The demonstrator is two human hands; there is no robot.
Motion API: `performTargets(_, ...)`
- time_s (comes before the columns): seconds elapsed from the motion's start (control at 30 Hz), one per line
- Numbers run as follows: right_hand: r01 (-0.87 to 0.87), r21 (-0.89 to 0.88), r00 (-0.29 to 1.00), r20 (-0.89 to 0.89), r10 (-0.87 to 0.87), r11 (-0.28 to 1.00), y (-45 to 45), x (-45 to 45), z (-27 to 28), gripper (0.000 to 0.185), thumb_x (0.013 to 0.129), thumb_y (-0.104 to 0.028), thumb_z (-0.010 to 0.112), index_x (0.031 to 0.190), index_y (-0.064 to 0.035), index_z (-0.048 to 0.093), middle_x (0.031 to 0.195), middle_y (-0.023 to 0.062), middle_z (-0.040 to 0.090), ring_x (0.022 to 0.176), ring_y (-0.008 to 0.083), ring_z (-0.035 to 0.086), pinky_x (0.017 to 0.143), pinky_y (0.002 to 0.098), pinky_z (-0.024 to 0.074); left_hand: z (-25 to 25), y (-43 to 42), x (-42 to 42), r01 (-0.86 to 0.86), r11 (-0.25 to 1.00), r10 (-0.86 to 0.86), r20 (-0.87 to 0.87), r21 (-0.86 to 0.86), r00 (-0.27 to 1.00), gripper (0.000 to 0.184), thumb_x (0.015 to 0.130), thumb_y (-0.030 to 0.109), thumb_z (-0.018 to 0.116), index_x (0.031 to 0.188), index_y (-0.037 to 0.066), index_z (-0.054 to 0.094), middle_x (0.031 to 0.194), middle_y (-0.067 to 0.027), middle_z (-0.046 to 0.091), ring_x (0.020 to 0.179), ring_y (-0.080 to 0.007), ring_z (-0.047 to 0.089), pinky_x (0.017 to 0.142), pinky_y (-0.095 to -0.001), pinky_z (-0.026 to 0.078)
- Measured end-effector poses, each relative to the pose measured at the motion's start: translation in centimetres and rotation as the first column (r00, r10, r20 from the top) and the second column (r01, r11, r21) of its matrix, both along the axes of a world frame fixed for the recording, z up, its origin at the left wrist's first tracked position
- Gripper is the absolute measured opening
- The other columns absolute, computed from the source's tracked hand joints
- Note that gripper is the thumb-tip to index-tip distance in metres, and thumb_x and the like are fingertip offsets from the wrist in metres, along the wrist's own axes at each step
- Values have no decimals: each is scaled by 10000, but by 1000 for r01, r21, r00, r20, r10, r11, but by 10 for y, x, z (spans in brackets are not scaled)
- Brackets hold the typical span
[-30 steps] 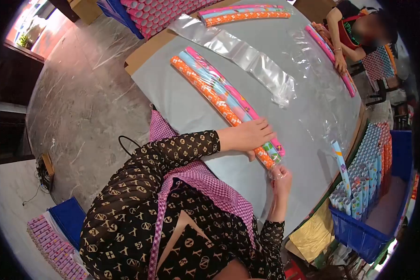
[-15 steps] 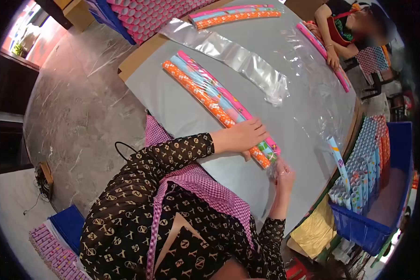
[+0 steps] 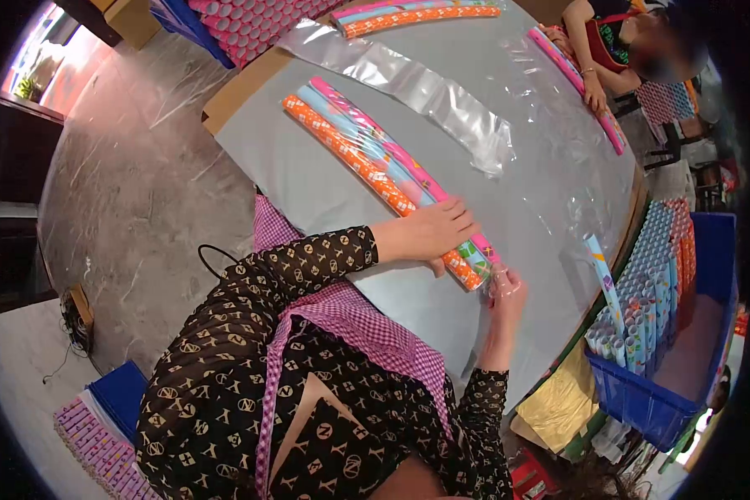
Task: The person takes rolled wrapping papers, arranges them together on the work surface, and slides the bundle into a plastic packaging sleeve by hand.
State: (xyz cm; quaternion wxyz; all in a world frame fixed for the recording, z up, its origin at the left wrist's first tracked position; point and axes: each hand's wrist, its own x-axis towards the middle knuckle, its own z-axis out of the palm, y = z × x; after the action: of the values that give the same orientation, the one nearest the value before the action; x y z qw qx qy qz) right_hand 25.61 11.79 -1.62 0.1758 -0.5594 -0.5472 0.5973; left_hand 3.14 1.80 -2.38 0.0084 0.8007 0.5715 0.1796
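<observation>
Three patterned rolls, one orange (image 3: 346, 154), one light blue (image 3: 354, 133) and one pink (image 3: 375, 135), lie side by side in a clear plastic sleeve on the grey table (image 3: 550, 283). My left hand (image 3: 433, 229) rests across the rolls near their lower end, fingers over the top and thumb at the orange side. Just beyond that end, my right hand (image 3: 505, 293) pinches the clear plastic of the sleeve. Flat clear plastic sleeves (image 3: 417, 83) lie above the rolls.
More wrapped rolls (image 3: 417, 17) lie at the table's far edge. Across the table, a co-worker's hand (image 3: 593, 90) rests on a pink roll (image 3: 558, 60). A blue crate (image 3: 650, 408) of rolls stands at right; pink rolls (image 3: 250, 29) are stacked at upper left.
The view has shifted slightly, moving the table and rolls up and left in the picture. My left hand stays on the rolls, and my right hand still pinches the plastic at their end.
</observation>
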Motion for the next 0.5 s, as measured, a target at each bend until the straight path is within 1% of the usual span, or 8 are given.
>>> performTargets(0.03, -4, 4, 1000, -31, 4, 1000, 1, 1, -3, 212, 870, -186, 675, 953, 8, 690, 604, -66, 502, 481, 21, 387, 431, 214, 264, 0, 0, 0, 3, 1000, -3, -2, 2, 1000, 1049, 497, 559, 797, 1277, -62, 470, 1196, -157, 520, 1158, -337, 479, 1071, -437, 336)
performTargets(0.17, -8, 41, 999, -49, 9, 999, 3, 1, -9, 213, 863, -181, 682, 941, 17, 680, 609, -61, 501, 489, 27, 387, 445, 208, 266, 2, -1, 0, -4, 1000, 4, -20, -16, 1000, 1052, 503, 563, 790, 1281, -68, 466, 1214, -168, 515, 1163, -346, 476, 1073, -438, 335)
performTargets(0.23, 15, 10, 997, -69, -15, 1000, -1, -4, 0, 189, 859, -174, 681, 892, 12, 667, 606, -56, 492, 496, 32, 386, 457, 204, 267, 4, -3, 1, -12, 1000, 13, -17, 12, 1000, 1056, 503, 563, 787, 1282, -72, 464, 1225, -175, 514, 1167, -353, 474, 1074, -439, 335)
performTargets(0.27, 11, 13, 997, -82, -10, 1000, 0, -5, -1, 189, 859, -174, 681, 892, 12, 667, 606, -56, 492, 496, 32, 386, 457, 204, 267, 5, -2, -1, -16, 1000, 17, -29, 16, 999, 1056, 503, 563, 787, 1282, -72, 464, 1225, -175, 514, 1167, -353, 474, 1074, -439, 335)
performTargets(0.37, 4, 9, 996, -94, -3, 1000, 0, -3, -2, 162, 858, -161, 675, 847, -1, 653, 603, -55, 483, 500, 35, 389, 465, 202, 269, 4, -2, 0, 3, 999, -3, 7, -35, 1000, 1058, 499, 556, 793, 1282, -73, 461, 1250, -189, 512, 1214, -377, 454, 1078, -444, 332)
performTargets(0.43, 20, 29, 998, -61, -18, 999, 0, -4, -1, 142, 854, -147, 668, 799, -21, 631, 601, -52, 485, 499, 37, 391, 456, 209, 269, 4, -3, 1, -2, 999, 2, -2, -39, 1000, 1062, 497, 559, 793, 1283, -73, 461, 1252, -188, 512, 1226, -379, 447, 1080, -448, 329)
performTargets(0.47, 22, 26, 998, -54, -20, 999, 0, -3, -2, 142, 854, -147, 668, 799, -21, 631, 601, -52, 485, 499, 37, 391, 456, 209, 269, 4, -3, 2, -6, 999, 5, -14, -40, 1000, 1066, 494, 563, 793, 1283, -73, 461, 1255, -187, 512, 1237, -382, 441, 1082, -452, 327)
performTargets(0.5, 12, 29, 996, -84, -10, 1000, 1, -1, -4, 143, 851, -143, 663, 781, -26, 620, 599, -50, 485, 492, 40, 391, 446, 214, 270, 4, -4, 2, -5, 999, 5, -8, -41, 1000, 1065, 489, 562, 796, 1279, -69, 465, 1240, -174, 518, 1239, -370, 440, 1085, -457, 325)
